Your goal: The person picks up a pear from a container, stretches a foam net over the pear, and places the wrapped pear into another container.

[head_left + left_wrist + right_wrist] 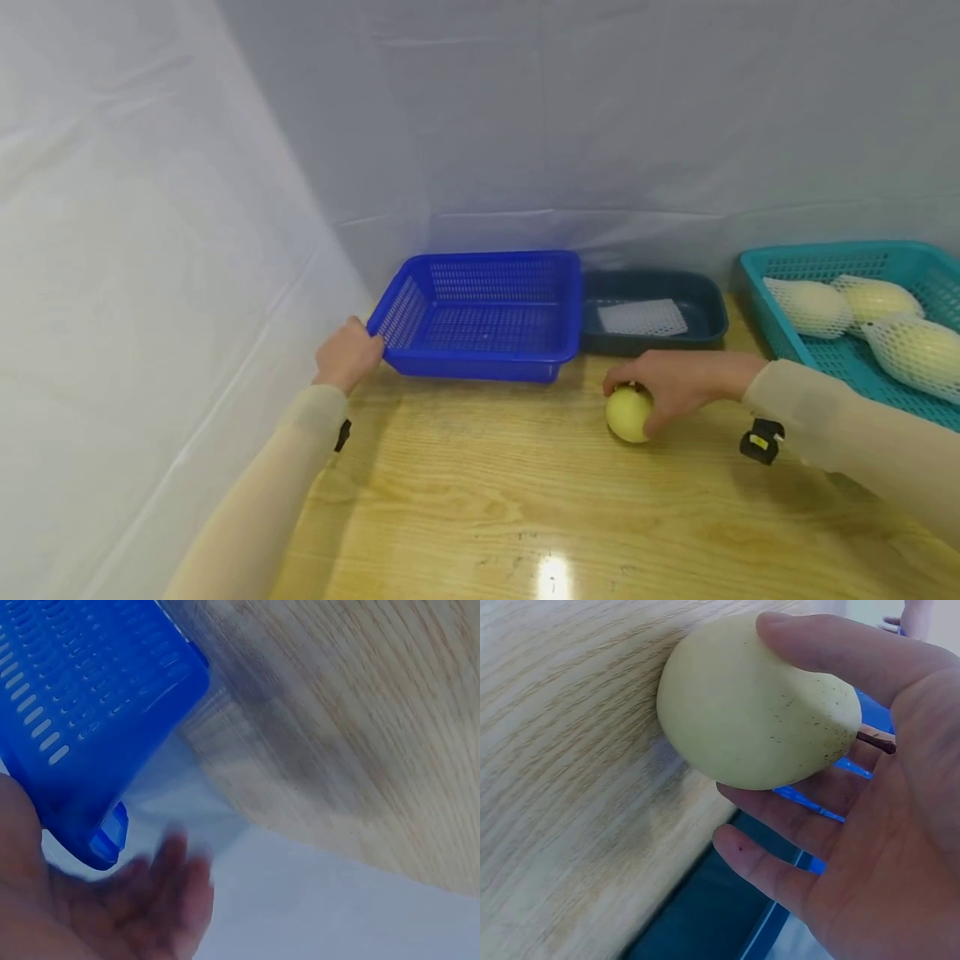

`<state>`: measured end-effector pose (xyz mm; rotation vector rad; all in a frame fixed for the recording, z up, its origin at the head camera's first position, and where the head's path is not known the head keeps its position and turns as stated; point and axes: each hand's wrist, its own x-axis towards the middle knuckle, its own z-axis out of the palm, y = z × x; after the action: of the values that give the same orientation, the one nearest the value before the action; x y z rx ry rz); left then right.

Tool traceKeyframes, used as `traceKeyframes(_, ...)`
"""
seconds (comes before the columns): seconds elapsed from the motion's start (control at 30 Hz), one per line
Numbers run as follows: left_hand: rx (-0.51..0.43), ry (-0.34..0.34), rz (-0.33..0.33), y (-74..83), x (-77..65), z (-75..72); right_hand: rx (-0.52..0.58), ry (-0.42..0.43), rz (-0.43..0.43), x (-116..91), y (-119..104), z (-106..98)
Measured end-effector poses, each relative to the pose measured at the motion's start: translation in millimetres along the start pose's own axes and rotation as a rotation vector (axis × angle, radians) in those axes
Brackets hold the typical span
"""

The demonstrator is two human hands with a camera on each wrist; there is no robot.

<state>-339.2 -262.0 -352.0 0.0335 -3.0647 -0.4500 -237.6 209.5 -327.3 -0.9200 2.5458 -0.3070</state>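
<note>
A yellow pear (627,414) is in my right hand (678,382), low over the wooden table in front of the dark tray. In the right wrist view, thumb and fingers grip the pear (742,705) from its stem end, and the little finger stands off it. My left hand (349,357) is at the left front corner of a blue basket (480,367) with slotted walls. The left wrist view shows the basket corner (112,769) between the thumb side and the blurred, loosely bent fingers (180,892), which stand apart from the rim.
A dark green tray (652,342) with a white foam net (643,317) stands right of the blue basket. At the far right, a teal basket (780,321) holds several net-wrapped pears (813,308). White sheeting (570,125) hangs behind and at left. Wooden table (465,483) lies in front.
</note>
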Motion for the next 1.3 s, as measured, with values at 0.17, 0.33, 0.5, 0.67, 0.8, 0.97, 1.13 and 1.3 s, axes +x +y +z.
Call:
traceKeyframes(0.17, 0.031, 0.263, 0.14, 16.4, 0.8, 5.9, 0.022, 0.009, 0.01, -4.5, 3.1, 1.5)
traceKeyframes(0.33, -0.076, 0.366, 0.283, 62.5, -12.3, 7.2, 0.027, 0.016, 0.033, -8.5, 6.8, 3.9)
traceKeyframes(0.5, -0.165, 0.373, 0.439, 112.4, -31.0, 7.7, 0.047, 0.03, 0.035, -12.0, 9.2, 6.3)
traceKeyframes(0.67, -0.224, 0.331, 0.556, 153.7, -52.2, 14.8, 0.087, 0.029, 0.061, -15.3, 9.9, 7.0)
traceKeyframes(0.8, -0.262, 0.225, 0.612, 178.8, -68.7, 22.7, 0.102, 0.033, 0.066, -17.4, 11.5, 8.4)
traceKeyframes(0.97, -0.296, 0.041, 0.657, 200.5, -84.1, 29.1, 0.099, 0.045, 0.063, -18.9, 14.0, 10.4)
traceKeyframes(1.13, -0.299, -0.071, 0.71, 214.2, -94.0, 37.3, 0.099, 0.045, 0.071, -21.2, 15.6, 10.3)
traceKeyframes(1.3, -0.269, -0.183, 0.722, 222.2, -100.7, 47.2, 0.096, 0.05, 0.128, -27.4, 17.8, 6.1)
